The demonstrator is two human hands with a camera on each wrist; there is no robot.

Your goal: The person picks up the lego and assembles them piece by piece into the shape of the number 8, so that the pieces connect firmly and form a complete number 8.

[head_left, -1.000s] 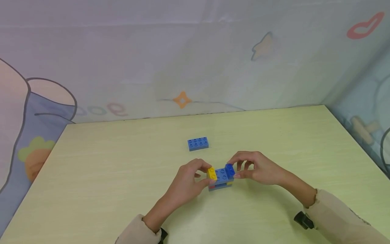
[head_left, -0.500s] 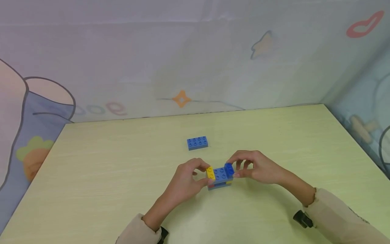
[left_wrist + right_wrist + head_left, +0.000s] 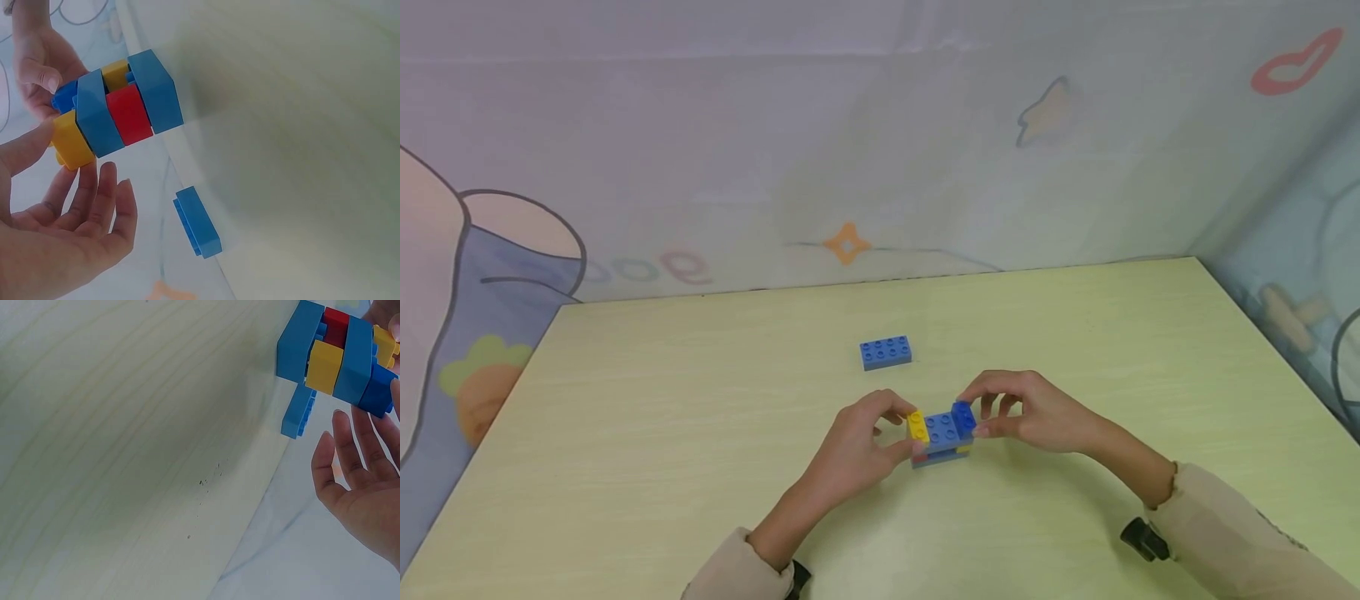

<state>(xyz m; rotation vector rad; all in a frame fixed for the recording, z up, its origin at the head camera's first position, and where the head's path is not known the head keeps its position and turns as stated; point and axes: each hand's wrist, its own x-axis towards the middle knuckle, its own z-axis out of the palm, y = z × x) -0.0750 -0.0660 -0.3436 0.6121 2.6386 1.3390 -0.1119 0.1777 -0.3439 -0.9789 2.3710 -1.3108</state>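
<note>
A small stack of toy bricks stands on the table between both hands. Its base is a blue brick (image 3: 156,90); above that sit a red brick (image 3: 129,114) and a yellow brick (image 3: 324,367), bridged by another blue brick (image 3: 942,429). On top, my left hand (image 3: 861,446) pinches a small yellow brick (image 3: 917,426) at the left end, between thumb and fingertips. At the right end, my right hand (image 3: 1037,414) pinches a small dark blue brick (image 3: 964,416). Both top bricks rest on the upper blue brick, with a studded gap between them.
A loose blue brick (image 3: 886,353) lies studs up on the pale table (image 3: 700,400), behind the stack. At the table's far edge hangs a printed cloth (image 3: 880,125). More printed cloth (image 3: 1307,275) runs along the right side.
Both hands keep their hold on the two top bricks, and the stack stays in place. Only a slight shift of the whole head view shows.
</note>
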